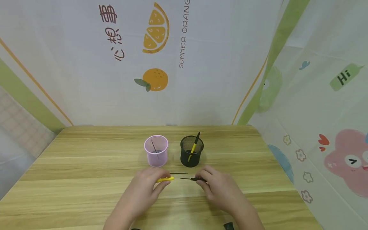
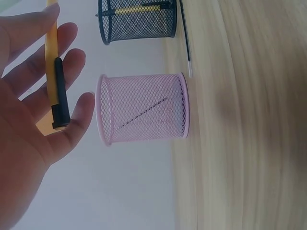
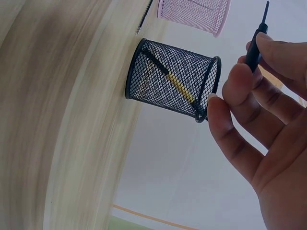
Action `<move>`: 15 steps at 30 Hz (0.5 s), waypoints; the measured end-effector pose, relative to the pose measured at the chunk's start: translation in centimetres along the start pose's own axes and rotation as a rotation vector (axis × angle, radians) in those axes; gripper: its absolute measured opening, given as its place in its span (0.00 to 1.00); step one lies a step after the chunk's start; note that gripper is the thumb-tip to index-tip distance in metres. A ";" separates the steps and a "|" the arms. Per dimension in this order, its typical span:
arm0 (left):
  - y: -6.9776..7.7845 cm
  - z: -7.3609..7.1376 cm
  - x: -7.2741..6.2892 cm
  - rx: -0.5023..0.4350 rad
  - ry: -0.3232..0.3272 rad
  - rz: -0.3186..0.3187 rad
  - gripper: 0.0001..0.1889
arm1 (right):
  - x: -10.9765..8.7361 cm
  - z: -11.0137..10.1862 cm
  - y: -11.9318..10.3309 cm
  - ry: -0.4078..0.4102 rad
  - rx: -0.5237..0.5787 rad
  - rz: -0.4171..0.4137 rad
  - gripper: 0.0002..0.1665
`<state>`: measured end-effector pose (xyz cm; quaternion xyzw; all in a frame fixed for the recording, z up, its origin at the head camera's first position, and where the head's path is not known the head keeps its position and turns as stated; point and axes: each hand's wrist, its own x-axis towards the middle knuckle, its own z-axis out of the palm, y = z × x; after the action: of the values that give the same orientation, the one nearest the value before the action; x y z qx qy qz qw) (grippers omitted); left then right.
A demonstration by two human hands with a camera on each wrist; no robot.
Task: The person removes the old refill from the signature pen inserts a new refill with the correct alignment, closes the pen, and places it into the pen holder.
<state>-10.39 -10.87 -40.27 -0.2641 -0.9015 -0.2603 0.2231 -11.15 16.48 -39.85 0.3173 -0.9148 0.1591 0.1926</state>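
Note:
My left hand [image 1: 145, 187] pinches a yellow pen barrel [image 1: 165, 179] between thumb and fingers; its black clip end [image 2: 60, 96] shows in the left wrist view. Opposite it, my right hand [image 1: 219, 187] pinches a black pen tip section [image 3: 254, 50], from which a thin dark rod [image 1: 185, 179] points left towards the barrel. A gap separates the two pen parts. Just beyond the hands a thin pen refill [image 1: 179, 173] lies on the wooden table.
Behind the hands stand a pink mesh pen cup [image 1: 157, 159] with one thin refill [image 2: 144, 113] inside, and a black mesh pen cup [image 1: 190, 159] holding a yellow-and-black pen [image 1: 194, 146]. A printed white curtain [image 1: 207, 95] hangs behind the wooden table [image 1: 86, 159].

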 end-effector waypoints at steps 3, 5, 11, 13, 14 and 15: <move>0.0 0.2 0.0 0.003 -0.004 0.022 0.10 | 0.0 0.0 -0.1 -0.003 -0.003 -0.001 0.05; 0.0 0.3 0.1 0.009 0.006 0.051 0.11 | 0.1 0.0 -0.1 -0.007 -0.004 -0.005 0.06; 0.2 0.7 0.3 0.035 0.039 0.128 0.12 | 0.1 0.0 -0.3 -0.017 -0.007 -0.015 0.07; 0.3 0.8 0.3 0.032 0.040 0.140 0.12 | 0.1 0.0 -0.4 -0.023 -0.005 -0.015 0.07; 0.3 0.9 0.3 0.029 0.039 0.142 0.12 | 0.1 0.0 -0.4 -0.026 -0.006 -0.016 0.07; 0.3 1.0 0.3 0.025 0.038 0.145 0.12 | 0.1 0.0 -0.4 -0.028 -0.005 -0.016 0.07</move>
<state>-10.69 -10.01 -40.76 -0.3209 -0.8788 -0.2370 0.2620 -10.95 16.12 -39.71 0.3263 -0.9153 0.1510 0.1816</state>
